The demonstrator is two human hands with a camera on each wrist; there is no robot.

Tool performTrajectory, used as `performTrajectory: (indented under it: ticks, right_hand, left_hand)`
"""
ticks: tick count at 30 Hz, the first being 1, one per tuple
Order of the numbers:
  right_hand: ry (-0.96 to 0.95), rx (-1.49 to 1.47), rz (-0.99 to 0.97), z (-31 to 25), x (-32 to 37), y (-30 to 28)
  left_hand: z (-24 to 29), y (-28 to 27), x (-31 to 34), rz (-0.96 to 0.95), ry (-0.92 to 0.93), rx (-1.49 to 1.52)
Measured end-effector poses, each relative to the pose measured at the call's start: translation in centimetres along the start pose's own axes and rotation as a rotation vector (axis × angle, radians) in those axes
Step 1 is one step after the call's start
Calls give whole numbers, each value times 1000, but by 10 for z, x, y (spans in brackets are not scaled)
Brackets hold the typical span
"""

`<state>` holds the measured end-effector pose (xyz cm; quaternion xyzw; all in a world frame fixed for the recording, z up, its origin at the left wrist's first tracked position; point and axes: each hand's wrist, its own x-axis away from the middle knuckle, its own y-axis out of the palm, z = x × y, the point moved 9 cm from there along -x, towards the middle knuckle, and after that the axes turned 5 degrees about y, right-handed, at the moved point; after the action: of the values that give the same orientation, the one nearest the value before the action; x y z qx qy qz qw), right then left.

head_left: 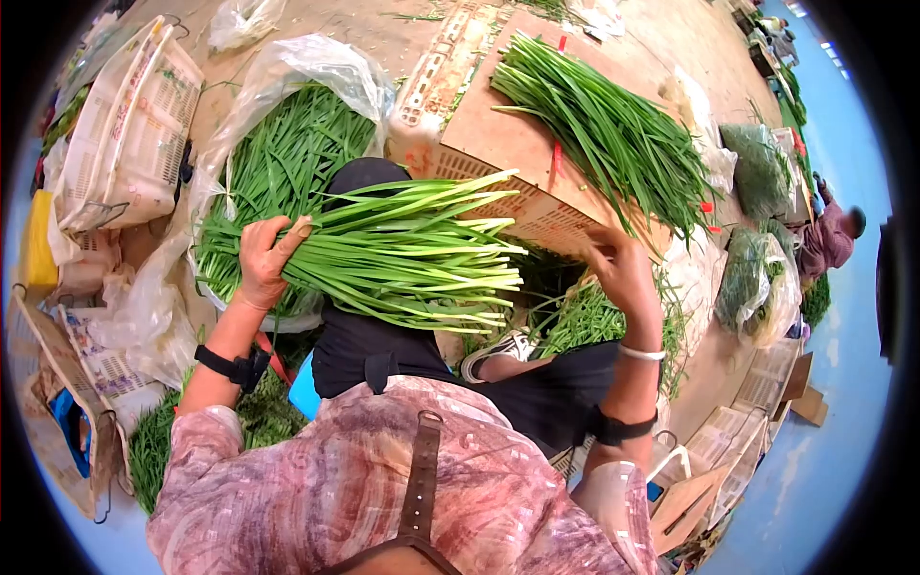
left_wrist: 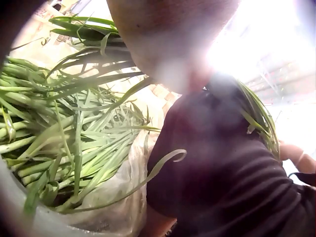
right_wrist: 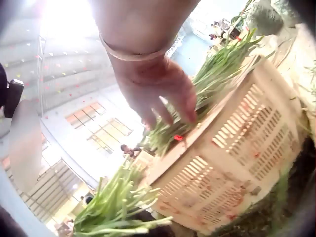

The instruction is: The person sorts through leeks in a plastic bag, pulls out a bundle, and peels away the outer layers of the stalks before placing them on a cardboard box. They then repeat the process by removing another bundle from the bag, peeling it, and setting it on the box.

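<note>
My left hand (head_left: 261,261) grips a loose bunch of garlic chives (head_left: 412,254), thumb over the leaves, pale cut stems pointing right above my lap. In the right wrist view the stem ends of this held bunch (right_wrist: 116,205) show at lower left. My right hand (head_left: 621,278) hangs at the near edge of a board (head_left: 479,125), fingers loosely bent and holding nothing visible. On the board lies a second chive bunch (head_left: 604,134), with a red strip (head_left: 556,161) crossing beneath it. The left wrist view hides my left fingers behind the wrist.
The board rests on an upturned plastic crate (right_wrist: 247,133). Left of my knee stands a clear plastic bag (head_left: 331,57) full of chives. Loose greens (head_left: 589,321) lie under my right arm. Stacked crates (head_left: 134,125) stand at far left, bagged greens (head_left: 757,168) at right.
</note>
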<state>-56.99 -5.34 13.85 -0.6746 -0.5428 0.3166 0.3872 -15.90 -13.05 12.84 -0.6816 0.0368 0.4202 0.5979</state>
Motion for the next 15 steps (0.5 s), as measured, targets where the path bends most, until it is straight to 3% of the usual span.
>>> performTrajectory:
  ticks: [1, 3, 6, 9, 13, 15]
  right_hand:
    - [55, -329, -34, -12, -15, 8]
    - [327, -670, -74, -41, -38, 25]
    - [519, -862, -259, -38, -63, 96]
    - [513, -1282, -222, -42, -66, 120]
    - [503, -1225, -152, -34, -61, 107]
    - [497, -1402, -167, -37, -61, 107]
  left_hand:
    - [1, -1, 0, 4, 4, -8]
    - [2, -2, -1, 3, 17, -24]
    - [4, -1, -5, 16, 31, -35]
    - [3, -2, 0, 5, 8, -31]
    - [5, -5, -2, 42, 15, -48]
    - [4, -3, -2, 44, 16, -29]
